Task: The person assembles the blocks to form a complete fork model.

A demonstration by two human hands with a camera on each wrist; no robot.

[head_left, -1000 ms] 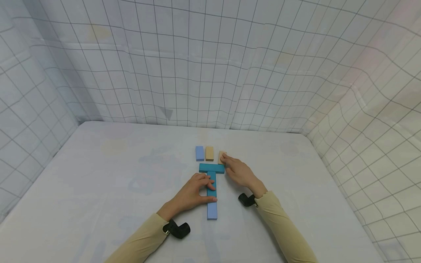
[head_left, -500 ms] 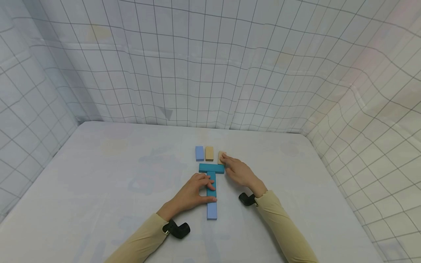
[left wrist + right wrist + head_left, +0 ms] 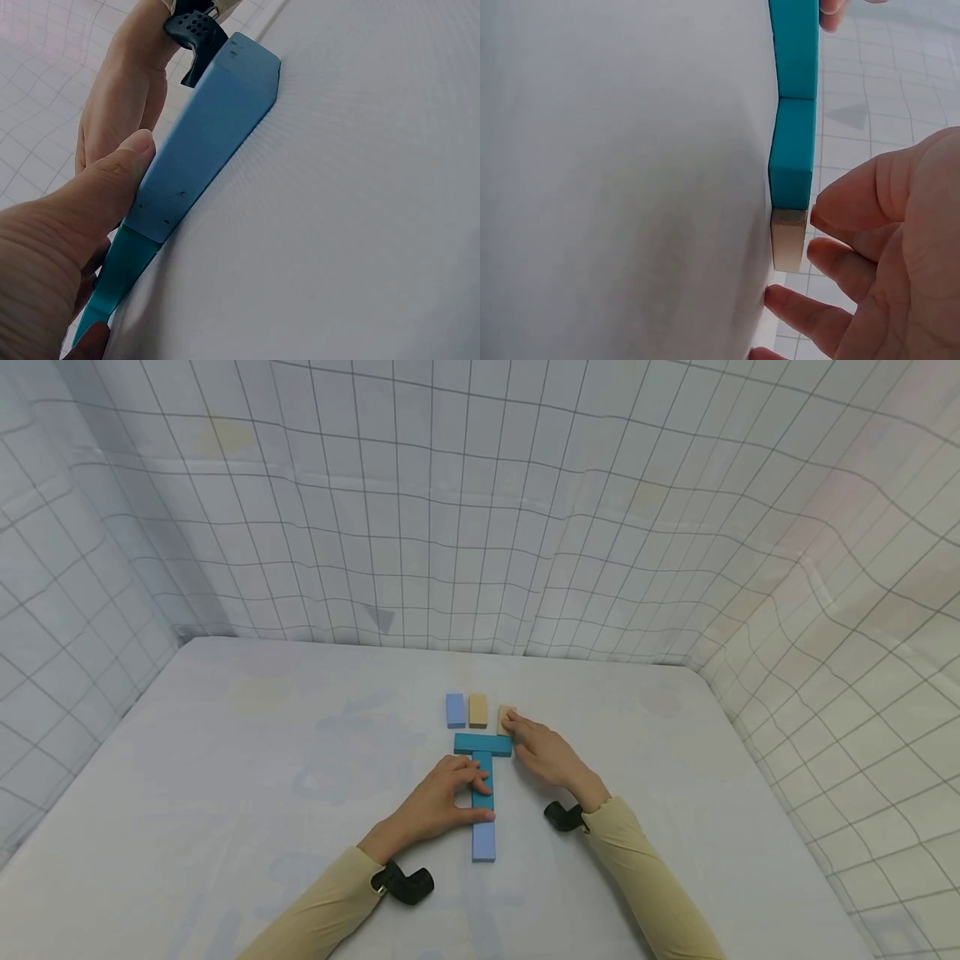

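Note:
A teal block bar [image 3: 482, 743] lies crosswise above another teal block [image 3: 482, 764], which runs toward the person, with a light blue block [image 3: 483, 842] at its near end. My left hand [image 3: 438, 800] bends its fingers over the lengthwise teal block; its thumb lies by the seam with the light blue block [image 3: 206, 142]. Beyond the right end of the crosswise bar stands a beige block [image 3: 504, 720]. My right hand [image 3: 553, 756] holds it lightly between thumb and fingers, partly covering it. In the right wrist view, the beige block [image 3: 787, 244] appears against the teal one [image 3: 791, 154].
Behind the crosswise bar stand another light blue block [image 3: 455, 710] and a tan block [image 3: 477, 711], side by side with a narrow gap. All rest on a white-covered table [image 3: 262, 760]. White grid-patterned curtains [image 3: 480, 527] enclose its back and sides.

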